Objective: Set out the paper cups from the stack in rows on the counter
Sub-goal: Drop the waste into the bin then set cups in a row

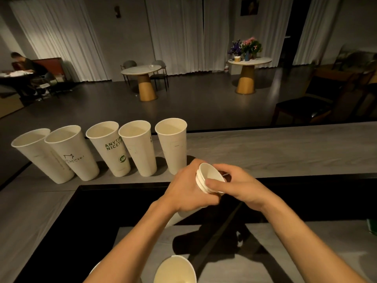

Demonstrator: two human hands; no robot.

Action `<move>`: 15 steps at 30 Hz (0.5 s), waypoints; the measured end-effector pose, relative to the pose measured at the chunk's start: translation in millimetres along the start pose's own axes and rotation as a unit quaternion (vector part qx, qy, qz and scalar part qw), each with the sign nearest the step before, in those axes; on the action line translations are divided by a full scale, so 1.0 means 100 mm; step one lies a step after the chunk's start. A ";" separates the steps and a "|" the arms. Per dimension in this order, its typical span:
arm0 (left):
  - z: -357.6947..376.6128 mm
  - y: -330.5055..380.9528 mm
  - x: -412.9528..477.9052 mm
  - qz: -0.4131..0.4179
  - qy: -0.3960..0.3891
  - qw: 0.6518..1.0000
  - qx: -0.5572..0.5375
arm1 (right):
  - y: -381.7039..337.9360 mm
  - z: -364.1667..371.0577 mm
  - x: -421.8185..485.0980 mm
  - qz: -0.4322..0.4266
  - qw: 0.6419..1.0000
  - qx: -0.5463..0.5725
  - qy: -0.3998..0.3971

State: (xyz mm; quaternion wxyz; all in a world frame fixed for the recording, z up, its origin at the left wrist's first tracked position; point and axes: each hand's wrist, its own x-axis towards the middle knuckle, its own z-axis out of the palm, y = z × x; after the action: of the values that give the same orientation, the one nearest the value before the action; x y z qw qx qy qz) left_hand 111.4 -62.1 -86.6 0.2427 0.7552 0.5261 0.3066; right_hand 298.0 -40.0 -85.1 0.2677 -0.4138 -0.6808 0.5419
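Several tall white paper cups (140,148) stand upright in a row along the grey raised counter (285,148), left of centre. My left hand (183,190) grips a short stack of nested white cups (206,178), held tilted over the dark gap below the counter. My right hand (238,184) pinches the rim of the top cup of that stack, thumb inside the mouth. Most of the stack's body is hidden behind my left hand.
Another white cup (175,270) stands on the lower grey worktop (285,252) at the bottom edge. A green object (372,226) shows at the right edge. Beyond the counter are round tables (142,70), chairs, flowers (247,45) and a seated person (24,64) far left.
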 end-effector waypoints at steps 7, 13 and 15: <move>0.02 -0.10 0.06 -0.007 0.017 1.000 0.005 | -0.17 0.21 0.09 -0.020 0.971 -0.197 0.132; -0.03 -0.25 0.03 -0.054 -0.003 0.997 -0.061 | -0.08 0.00 0.20 -0.068 0.975 -0.177 0.118; -0.07 -0.32 0.00 -0.068 -0.015 0.995 -0.072 | -0.09 -0.16 0.21 -0.098 0.981 -0.086 0.141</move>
State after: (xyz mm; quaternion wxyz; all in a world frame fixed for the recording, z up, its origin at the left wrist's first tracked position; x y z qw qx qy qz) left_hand 86.2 -51.3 -104.0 0.3246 0.7029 0.5487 0.3155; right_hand 298.1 -14.3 -73.6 0.3760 -0.4391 -0.7175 0.3887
